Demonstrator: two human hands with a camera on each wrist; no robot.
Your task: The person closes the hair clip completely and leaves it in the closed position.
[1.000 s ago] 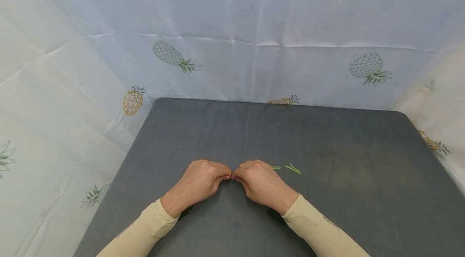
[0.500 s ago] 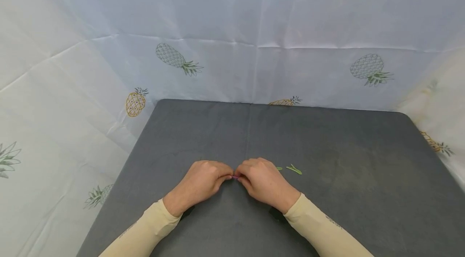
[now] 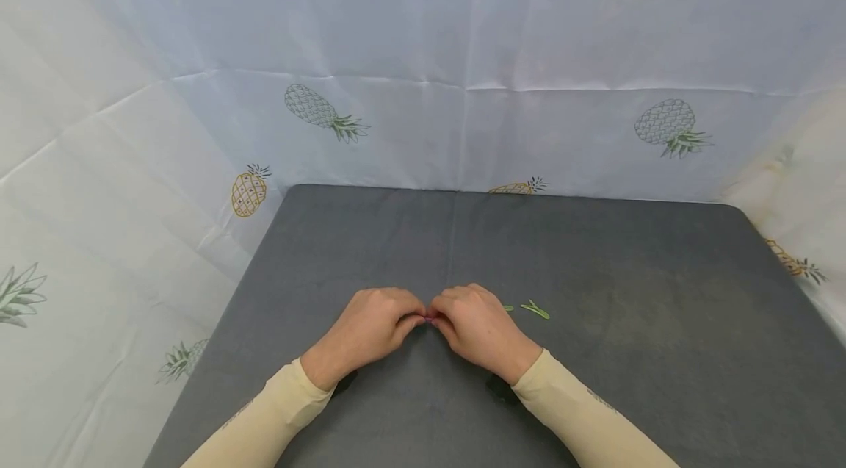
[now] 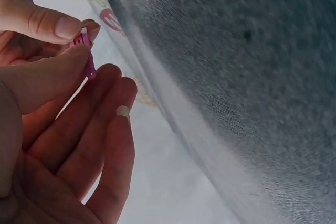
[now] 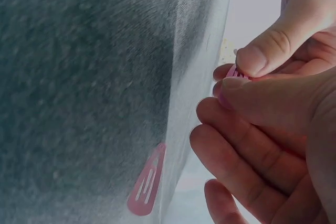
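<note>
A small pink-purple hair clip (image 4: 90,68) is pinched between both hands, largely covered by thumbs and fingers. My left hand (image 3: 371,330) grips one end with thumb and fingertips; my right hand (image 3: 481,328) pinches the other, the two hands almost meeting. In the left wrist view the left hand (image 4: 68,124) has its other fingers loosely bent below the clip. The right wrist view shows the right hand (image 5: 273,129) close up, its thumb over the clip (image 5: 226,99).
On the grey table (image 3: 396,233), a green clip (image 3: 535,309) lies right of my right hand, with another green piece (image 3: 508,308) partly hidden beside that hand. A pink clip (image 5: 146,184) lies on the cloth in the right wrist view. Pineapple-print sheets (image 3: 410,123) hang behind.
The hands keep their pinch on the clip and have drawn very slightly closer together. The head view has shifted a little.
</note>
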